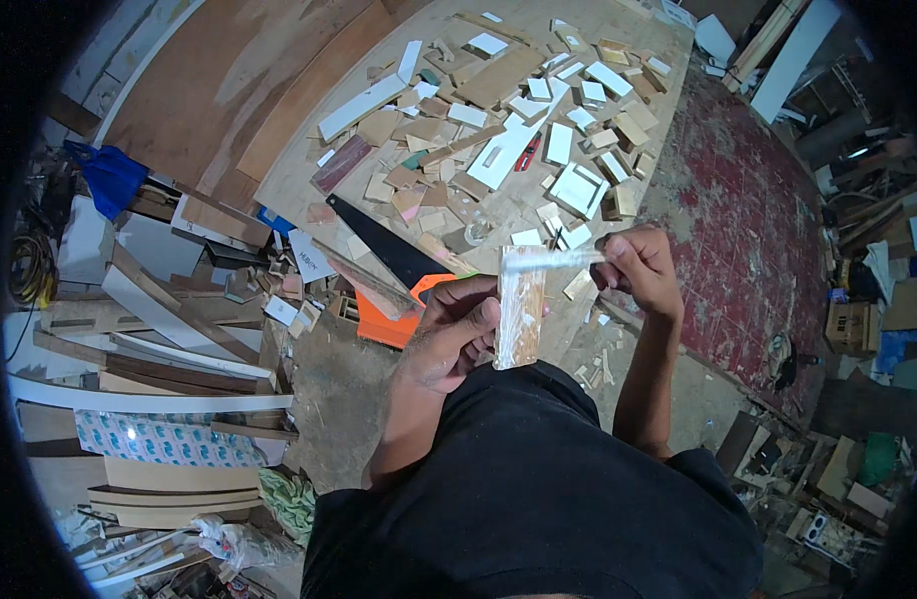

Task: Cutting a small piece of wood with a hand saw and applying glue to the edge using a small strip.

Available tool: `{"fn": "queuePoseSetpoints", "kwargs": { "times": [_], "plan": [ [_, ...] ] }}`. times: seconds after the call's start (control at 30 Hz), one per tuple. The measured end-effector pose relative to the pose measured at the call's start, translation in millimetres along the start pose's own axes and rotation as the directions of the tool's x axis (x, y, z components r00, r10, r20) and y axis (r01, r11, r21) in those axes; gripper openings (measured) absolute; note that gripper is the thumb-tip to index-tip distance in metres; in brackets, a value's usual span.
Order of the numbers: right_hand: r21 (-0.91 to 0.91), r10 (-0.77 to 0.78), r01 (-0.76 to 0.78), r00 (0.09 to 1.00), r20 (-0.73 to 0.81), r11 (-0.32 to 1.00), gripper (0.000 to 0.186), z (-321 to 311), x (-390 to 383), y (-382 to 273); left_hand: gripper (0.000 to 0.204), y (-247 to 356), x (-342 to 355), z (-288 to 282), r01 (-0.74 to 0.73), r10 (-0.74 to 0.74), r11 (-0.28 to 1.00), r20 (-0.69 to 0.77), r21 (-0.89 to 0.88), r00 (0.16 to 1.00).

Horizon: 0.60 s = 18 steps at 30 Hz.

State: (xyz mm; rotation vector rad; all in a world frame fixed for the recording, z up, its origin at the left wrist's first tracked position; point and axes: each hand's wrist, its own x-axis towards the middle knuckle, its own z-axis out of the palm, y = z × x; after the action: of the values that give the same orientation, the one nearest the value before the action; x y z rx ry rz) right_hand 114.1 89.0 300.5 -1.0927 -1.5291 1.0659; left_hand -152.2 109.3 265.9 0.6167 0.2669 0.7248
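Note:
Held upright before my chest is a small rectangular wood block (521,324), its face streaked with a wet-looking white coating. My left hand (447,337) grips its left edge between thumb and fingers. A thin flat stick (563,260), whitened toward its left end, is pinched in my right hand (640,272). The stick lies sideways across the upper part of the block and appears to touch it. Just beyond my left hand, a handsaw (387,247) with a black blade and orange handle rests at the table's near edge.
Many wood and white-faced offcuts (490,160) litter the worktable (289,190). A red-and-black tool (527,153) and a small clear container (476,234) lie among them. Curved boards (179,399) are stacked at left. Scrap and a cardboard box (853,327) line the right side, past a red floor (728,220).

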Motion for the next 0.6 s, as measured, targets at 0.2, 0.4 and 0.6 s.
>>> {"fn": "queuePoseSetpoints", "kwargs": {
  "times": [0.2,0.4,0.6],
  "plan": [
    [0.100,-0.035,0.039,0.998,-0.045,0.994,0.043,-2.5,-6.6,6.0,0.038,-9.2,-5.1,0.8,-0.053,0.049,0.998,-0.084,-0.037,0.995],
    [0.029,0.014,-0.015,0.999,0.028,0.999,0.044,-1.5,-2.7,3.1,0.038,-3.3,-3.1,5.6,-0.013,0.010,0.999,-0.061,-0.039,0.998],
    [0.083,-0.029,0.037,0.996,-0.087,0.996,0.046,-1.2,-7.7,7.8,0.037,-7.2,-4.3,5.0,-0.029,0.023,0.997,-0.081,-0.068,0.996]
  ]
}}
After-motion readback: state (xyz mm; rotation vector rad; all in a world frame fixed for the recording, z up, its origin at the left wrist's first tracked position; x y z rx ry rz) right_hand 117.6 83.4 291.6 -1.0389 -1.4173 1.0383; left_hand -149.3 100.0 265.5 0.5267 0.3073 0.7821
